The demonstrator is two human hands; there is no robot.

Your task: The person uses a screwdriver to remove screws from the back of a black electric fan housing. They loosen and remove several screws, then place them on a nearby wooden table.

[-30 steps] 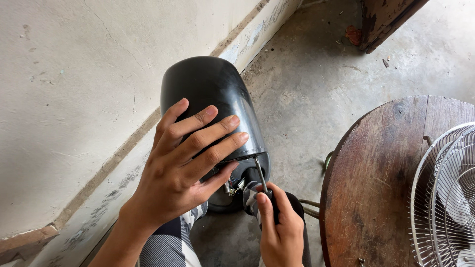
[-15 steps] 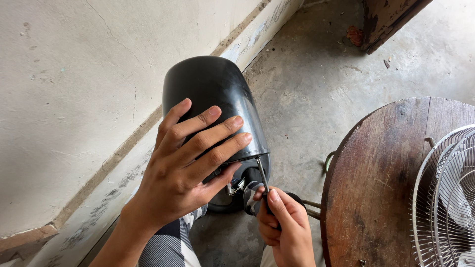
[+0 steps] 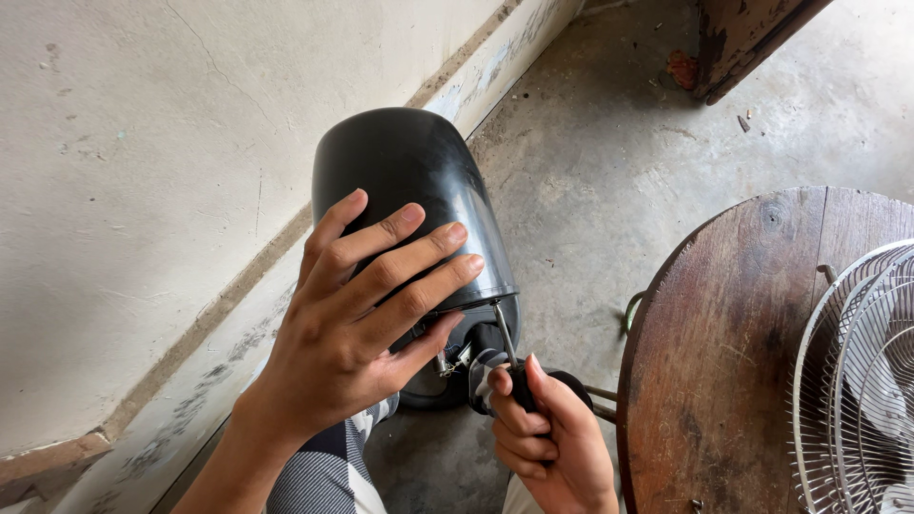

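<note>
A: Right, where's everything rn?

B: Left hand (image 3: 357, 314) lies flat on the black motor housing (image 3: 409, 190), fingers spread and pressed onto the shell, not curled round it. Housing sits over the person's lap, dome end pointing away toward the wall (image 3: 143, 162). Right hand (image 3: 547, 433) is closed tight round the dark handle of a screwdriver (image 3: 506, 347); its thin shaft runs up to the housing's lower rim.

A: Tip seated in a screw?

B: Can't tell, the tip's hidden at the rim by the left fingertips. Some small metal parts show just under the rim.

A: So how to do it well?

B: IMO keep the shaft in line w/ the screw, push in while turning, and let the left palm hold the shell from rolling, bc it's round & glossy. Slow turns; a slip could scratch the plastic or jab the left fingers, which are v. close.

A: Surroundings?

B: Rough grey concrete floor (image 3: 590, 143), stained plaster wall on the left. Round wooden table (image 3: 733, 362) at right, w/ a wire fan guard (image 3: 857, 371) resting on it. Rusty metal piece (image 3: 743, 38) up top.
</note>
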